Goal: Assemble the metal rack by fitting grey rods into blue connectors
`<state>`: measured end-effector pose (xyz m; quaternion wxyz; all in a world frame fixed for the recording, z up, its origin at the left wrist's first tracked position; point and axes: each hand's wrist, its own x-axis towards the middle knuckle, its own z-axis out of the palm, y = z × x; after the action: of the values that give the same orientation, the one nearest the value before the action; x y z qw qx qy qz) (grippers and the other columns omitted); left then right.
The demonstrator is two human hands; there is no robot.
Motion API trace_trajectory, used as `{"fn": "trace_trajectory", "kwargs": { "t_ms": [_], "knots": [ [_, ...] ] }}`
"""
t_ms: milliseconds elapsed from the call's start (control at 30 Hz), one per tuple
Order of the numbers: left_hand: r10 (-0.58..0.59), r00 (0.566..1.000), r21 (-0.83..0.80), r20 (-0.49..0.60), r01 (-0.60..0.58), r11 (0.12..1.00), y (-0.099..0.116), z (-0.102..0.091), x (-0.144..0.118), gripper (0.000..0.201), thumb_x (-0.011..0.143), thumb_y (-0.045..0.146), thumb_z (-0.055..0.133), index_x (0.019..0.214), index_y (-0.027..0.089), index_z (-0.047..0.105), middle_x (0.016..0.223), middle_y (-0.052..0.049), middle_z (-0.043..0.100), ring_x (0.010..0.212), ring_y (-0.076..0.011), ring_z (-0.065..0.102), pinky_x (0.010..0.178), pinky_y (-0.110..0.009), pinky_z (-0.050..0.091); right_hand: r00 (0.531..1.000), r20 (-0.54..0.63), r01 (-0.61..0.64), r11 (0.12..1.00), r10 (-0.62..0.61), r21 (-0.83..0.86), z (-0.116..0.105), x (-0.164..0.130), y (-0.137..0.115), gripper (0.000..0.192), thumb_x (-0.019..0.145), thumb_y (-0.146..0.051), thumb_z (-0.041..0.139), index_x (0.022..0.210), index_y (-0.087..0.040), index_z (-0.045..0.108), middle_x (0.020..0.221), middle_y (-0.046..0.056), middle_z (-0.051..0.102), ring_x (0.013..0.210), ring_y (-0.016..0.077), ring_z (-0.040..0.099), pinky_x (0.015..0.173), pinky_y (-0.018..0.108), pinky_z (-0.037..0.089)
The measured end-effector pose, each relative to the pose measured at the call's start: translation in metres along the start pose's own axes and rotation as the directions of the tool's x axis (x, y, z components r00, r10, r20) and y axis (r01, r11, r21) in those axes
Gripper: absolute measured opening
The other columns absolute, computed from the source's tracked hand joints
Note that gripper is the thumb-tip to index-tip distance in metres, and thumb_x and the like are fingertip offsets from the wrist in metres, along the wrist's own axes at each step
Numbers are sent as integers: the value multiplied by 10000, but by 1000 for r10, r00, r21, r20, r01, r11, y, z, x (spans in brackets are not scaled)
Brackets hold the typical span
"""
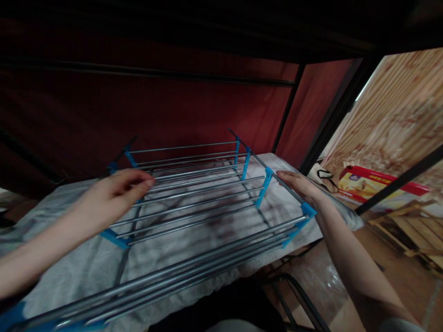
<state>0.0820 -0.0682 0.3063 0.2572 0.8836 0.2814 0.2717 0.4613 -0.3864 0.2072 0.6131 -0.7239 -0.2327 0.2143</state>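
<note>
A shoe rack of grey metal tubes (204, 203) and blue plastic connectors (266, 183) lies across a pale cloth-covered surface (79, 272). My left hand (116, 196) is over the rack's left side, slightly blurred. Its fingers are curled with a gap to the thumb, and I see nothing held in it. It hides part of the left-side connectors. On the right, my right hand (299, 182) lies alongside the right side pole (289, 188), fingers stretched out against its outer side. The nearest row of tubes runs low across the front.
A dark metal frame (292, 108) surrounds the surface, with a dark red panel (166, 108) behind. At the right are a red and yellow box (377, 184), a wooden crate (411, 230) and a dark strap (327, 177). A black curved metal bar (297, 295) stands below the front edge.
</note>
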Motion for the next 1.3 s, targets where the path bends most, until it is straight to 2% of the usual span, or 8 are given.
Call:
{"fn": "trace_trajectory", "kwargs": {
  "t_ms": [33, 100, 233, 367, 533, 700, 900, 1300],
  "knots": [
    [95, 986, 90, 135, -108, 990, 4, 16, 9, 310, 840, 509, 588, 926, 240, 715, 888, 71, 678, 793, -144, 624, 685, -248, 479, 1000, 15, 7, 1000, -7, -1, 5, 5, 0, 337, 824, -411, 704, 1066, -177, 726, 1102, 101, 745, 896, 190, 693, 804, 312, 589],
    [260, 925, 130, 276, -304, 944, 17, 57, 29, 330, 892, 452, 520, 1057, 225, 694, 1017, 19, 661, 870, -155, 632, 795, -282, 494, 999, 23, 29, 999, -28, -25, 12, 13, 2, 277, 835, -369, 688, 1028, -177, 736, 1078, 83, 746, 875, 168, 683, 810, 289, 581],
    [415, 792, 120, 447, -513, 850, 51, 149, 57, 313, 922, 311, 495, 1163, 169, 636, 1164, -81, 646, 1102, -206, 604, 1002, -322, 454, 998, 31, 64, 991, -61, -119, 17, 28, 5, 260, 878, -346, 629, 1015, -153, 735, 1070, 71, 737, 859, 128, 664, 825, 243, 546],
    [395, 775, 137, 494, -518, 844, 83, 215, 70, 267, 925, 285, 509, 1141, 181, 626, 1206, -96, 655, 1147, -219, 609, 1016, -315, 452, 994, 76, 85, 984, -74, -153, 19, 36, 4, 335, 930, -345, 525, 935, -68, 714, 982, 90, 721, 830, 101, 643, 821, 219, 506],
    [358, 774, 145, 522, -494, 857, 107, 266, 78, 283, 940, 262, 475, 1161, 174, 628, 1225, -109, 674, 1134, -232, 637, 949, -321, 490, 990, 107, 100, 988, -87, -121, 22, 38, 7, 335, 921, -388, 549, 894, -85, 688, 871, 60, 697, 803, 119, 638, 847, 261, 528],
    [326, 803, 133, 499, -443, 887, 122, 284, 84, 291, 950, 261, 463, 1158, 211, 660, 1196, -81, 700, 1102, -221, 659, 905, -314, 503, 985, 143, 107, 989, -92, -104, 20, 42, 14, 338, 884, -469, 603, 891, -140, 681, 859, 46, 696, 873, 172, 638, 917, 315, 527],
    [329, 824, 82, 461, -409, 909, 133, 277, 78, 300, 972, 357, 477, 1191, 285, 669, 1135, -25, 735, 1069, -218, 670, 854, -307, 494, 977, 193, 114, 990, -95, -88, 18, 47, 19, 358, 849, -556, 622, 928, -211, 678, 891, 34, 712, 918, 215, 639, 987, 386, 505],
    [357, 823, 122, 443, -450, 885, 142, 271, 74, 298, 991, 316, 420, 1124, 269, 682, 1062, -54, 744, 1001, -219, 685, 800, -306, 468, 979, 186, 108, 990, -89, -95, 17, 48, 23, 389, 835, -581, 610, 945, -213, 674, 924, 44, 716, 944, 224, 640, 984, 398, 503]
  ]
}}
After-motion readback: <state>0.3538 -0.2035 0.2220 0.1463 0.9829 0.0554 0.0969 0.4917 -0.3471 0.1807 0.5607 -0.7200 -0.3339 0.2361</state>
